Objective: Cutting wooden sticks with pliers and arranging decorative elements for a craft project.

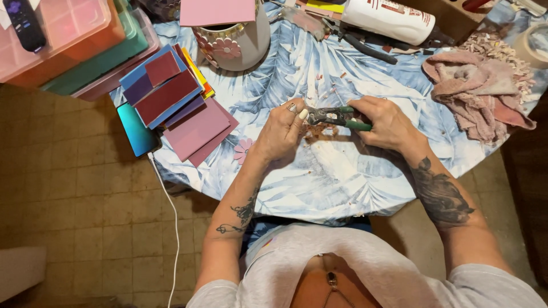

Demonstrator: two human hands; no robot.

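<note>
I am watching the right hand (388, 122) gripping the green-handled metal nippers (337, 117) over the round table with its blue leaf-print cloth (319, 182); the left hand (282, 128) is pinching at the tool's jaws, above a small heap of brownish chips (315, 132)

Nipper jaws (317, 116): mostly covered by left hand (281, 130); whatever sits between them too small to tell. Green handles (355, 124) vanish inside right hand (386, 121). At 12 o'clock, white bottle (394, 18) cut by top edge. At 1 o'clock, tape roll (535, 44) cropped by right edge.
</note>
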